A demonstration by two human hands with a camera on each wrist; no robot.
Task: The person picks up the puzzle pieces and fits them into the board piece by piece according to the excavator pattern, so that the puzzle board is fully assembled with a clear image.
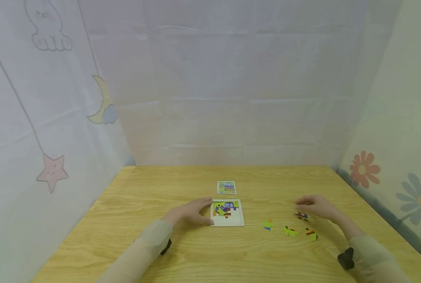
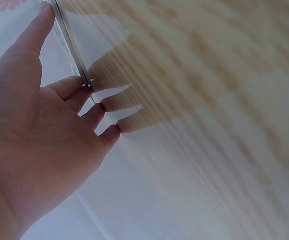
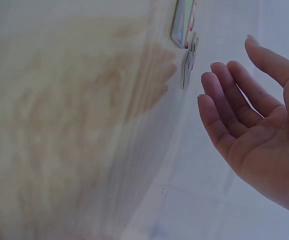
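Observation:
A white puzzle tray (image 1: 227,221) holds a partly filled vehicle picture with a green background. My left hand (image 1: 193,211) lies along its left side, thumb at the near corner and fingers at the far corner. In the left wrist view, thumb and index finger touch the thin tray edge (image 2: 74,47). My right hand (image 1: 317,206) hovers, fingers loosely bent and holding nothing, over a dark puzzle piece (image 1: 302,215). Thin pieces (image 3: 188,62) appear edge-on, apart from the fingertips, in the right wrist view.
Between the tray and my right hand lie a green-and-blue piece (image 1: 268,225), a green piece with a dark strip (image 1: 290,231) and a striped piece (image 1: 311,234). A picture card (image 1: 226,187) sits behind the tray. Fabric walls (image 1: 231,118) bound the wooden table (image 1: 161,181).

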